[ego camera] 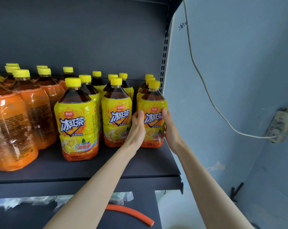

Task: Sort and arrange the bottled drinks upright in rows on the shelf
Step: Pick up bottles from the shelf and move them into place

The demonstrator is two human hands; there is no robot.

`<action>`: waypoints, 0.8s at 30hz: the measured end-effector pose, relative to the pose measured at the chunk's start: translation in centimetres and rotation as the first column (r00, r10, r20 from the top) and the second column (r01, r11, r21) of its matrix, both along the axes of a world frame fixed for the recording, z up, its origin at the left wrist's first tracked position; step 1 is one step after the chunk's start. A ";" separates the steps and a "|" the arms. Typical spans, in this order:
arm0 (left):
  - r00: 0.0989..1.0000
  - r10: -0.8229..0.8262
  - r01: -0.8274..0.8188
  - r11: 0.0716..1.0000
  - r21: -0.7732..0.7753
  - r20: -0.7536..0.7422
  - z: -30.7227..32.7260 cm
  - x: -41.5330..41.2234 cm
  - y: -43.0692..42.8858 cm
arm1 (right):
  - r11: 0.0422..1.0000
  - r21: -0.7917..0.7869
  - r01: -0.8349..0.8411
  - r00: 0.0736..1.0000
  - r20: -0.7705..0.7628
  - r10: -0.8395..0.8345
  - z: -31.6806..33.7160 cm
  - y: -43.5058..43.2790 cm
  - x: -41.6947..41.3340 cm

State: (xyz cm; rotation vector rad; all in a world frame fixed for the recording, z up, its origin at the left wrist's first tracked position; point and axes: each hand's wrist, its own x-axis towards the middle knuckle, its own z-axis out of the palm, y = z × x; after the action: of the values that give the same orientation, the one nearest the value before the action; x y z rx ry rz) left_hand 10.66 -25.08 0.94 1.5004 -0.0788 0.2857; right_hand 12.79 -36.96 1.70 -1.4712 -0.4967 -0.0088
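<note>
Yellow-labelled iced tea bottles with yellow caps stand upright in rows on the dark shelf [90,169]. The front bottle of the rightmost row [154,116] stands at the shelf's right end, and both my hands hold it. My left hand [137,128] grips its left side and my right hand [170,128] grips its right side. To its left stand a second front bottle [116,113] and a third one [77,123] set further forward. More bottles stand behind each of them.
Orange-labelled bottles [11,126] fill the shelf's left part, labels turned away. The slotted upright [164,52] ends the shelf on the right, beside a blue wall with a cable and power strip [279,126]. An orange hose piece [130,214] lies on the lower shelf.
</note>
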 end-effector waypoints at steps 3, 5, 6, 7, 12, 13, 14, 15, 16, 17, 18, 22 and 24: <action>1.000 0.001 -0.002 0.999 0.035 0.013 -0.1 -0.1 0.2 | 1.000 0.013 0.005 1.000 -0.007 -0.005 -0.1 0.3 0.1; 1.000 -0.004 0.003 0.999 0.038 0.010 0.0 0.0 0.3 | 1.000 0.014 0.008 1.000 -0.004 -0.008 -0.1 0.5 0.2; 1.000 0.000 -0.001 0.999 0.047 0.006 0.0 0.0 0.3 | 1.000 0.015 0.008 1.000 -0.003 -0.008 -0.1 0.5 0.3; 1.000 0.009 -0.009 0.998 0.058 0.008 0.1 -0.1 0.3 | 1.000 0.014 0.009 1.000 0.000 -0.009 -0.2 0.5 0.4; 0.999 0.017 -0.020 0.996 0.082 0.034 0.2 -0.2 0.0 | 1.000 -0.001 0.015 1.000 0.017 -0.015 -0.3 0.5 0.6; 0.999 0.011 -0.013 0.997 0.072 0.035 0.2 -0.2 0.0 | 1.000 -0.001 0.019 1.000 0.020 -0.019 -0.3 0.5 0.5; 0.999 0.003 -0.006 0.998 0.060 0.035 0.3 -0.3 -0.1 | 1.000 -0.004 0.023 0.999 0.025 -0.023 -0.2 0.5 0.5; 1.000 -0.002 0.001 0.999 0.053 0.025 0.4 -0.4 0.0 | 1.000 -0.010 0.027 0.999 0.031 -0.026 -0.2 0.5 0.5; 1.000 -0.003 0.002 0.999 0.054 0.007 0.5 -0.4 0.1 | 0.999 -0.018 0.030 0.999 0.039 -0.029 -0.2 0.4 0.5; 1.000 0.005 -0.004 0.997 0.071 -0.013 0.4 -0.4 0.2 | 0.999 -0.024 0.033 0.998 0.047 -0.032 -0.3 0.4 0.5; 1.000 0.020 -0.018 0.994 0.111 -0.022 0.3 -0.5 0.4 | 0.999 -0.026 0.035 0.998 0.056 -0.034 -0.3 0.3 0.5; 0.986 0.072 -0.121 0.932 0.342 0.152 -0.6 -1.7 1.4 | 0.999 -0.037 0.021 0.998 0.058 -0.019 -0.2 -0.1 0.5; 0.971 0.066 -0.158 0.897 0.412 0.229 -0.9 -1.9 1.9 | 0.999 -0.038 0.017 0.999 0.042 -0.015 -0.1 -0.3 0.5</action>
State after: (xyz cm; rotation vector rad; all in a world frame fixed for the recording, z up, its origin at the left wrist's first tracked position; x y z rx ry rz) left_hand 8.75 -23.21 0.05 1.9126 -0.2364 0.5489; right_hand 13.27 -37.21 1.57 -1.5153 -0.5214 -0.0431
